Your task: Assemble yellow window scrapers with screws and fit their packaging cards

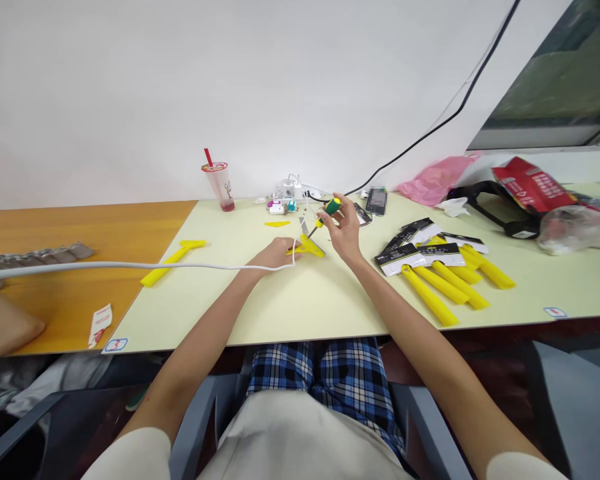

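My right hand (344, 230) holds a screwdriver (326, 215) with a green and yellow handle, its tip pointing down at a yellow scraper (310, 247) lying on the pale table (300, 300). My left hand (275, 254) presses on that scraper's near end. A metal blade (303, 227) sticks up at the scraper's head, just behind the screwdriver tip. A white cable (130, 266) runs from the left across the table to my left hand.
Several packaged yellow scrapers (440, 267) lie to the right. One loose yellow scraper (173, 261) sits to the left, by an orange desk (55, 227). A drink cup (220, 183), chargers (287, 193), a phone (377, 200), pink and red bags line the back.
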Tool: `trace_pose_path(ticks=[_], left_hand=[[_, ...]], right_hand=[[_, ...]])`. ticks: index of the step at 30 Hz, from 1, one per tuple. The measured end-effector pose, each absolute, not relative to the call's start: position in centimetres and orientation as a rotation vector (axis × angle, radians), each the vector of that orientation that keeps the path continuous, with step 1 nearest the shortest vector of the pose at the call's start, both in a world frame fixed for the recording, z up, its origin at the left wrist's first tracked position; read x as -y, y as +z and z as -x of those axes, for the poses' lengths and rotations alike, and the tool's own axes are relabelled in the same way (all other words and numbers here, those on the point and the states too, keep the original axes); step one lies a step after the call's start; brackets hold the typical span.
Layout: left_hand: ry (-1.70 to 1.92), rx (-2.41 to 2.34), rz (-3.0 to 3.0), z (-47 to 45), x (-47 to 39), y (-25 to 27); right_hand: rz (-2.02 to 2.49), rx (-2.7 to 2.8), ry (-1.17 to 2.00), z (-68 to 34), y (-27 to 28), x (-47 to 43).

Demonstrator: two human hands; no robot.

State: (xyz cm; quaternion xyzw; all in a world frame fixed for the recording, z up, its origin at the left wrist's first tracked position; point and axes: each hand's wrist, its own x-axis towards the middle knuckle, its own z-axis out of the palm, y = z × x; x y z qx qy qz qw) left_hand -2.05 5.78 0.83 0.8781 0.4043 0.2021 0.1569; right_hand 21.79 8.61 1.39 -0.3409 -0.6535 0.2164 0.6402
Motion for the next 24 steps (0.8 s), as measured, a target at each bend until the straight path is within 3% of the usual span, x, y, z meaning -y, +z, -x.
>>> trace_pose_path(ticks=[24], left_hand=[[0.586, -1.01, -2.565, 2.0, -4.5, 1.6]], right_hand=[[0.809, 1.617, 0.544, -20.6, 2.2, -8.0]])
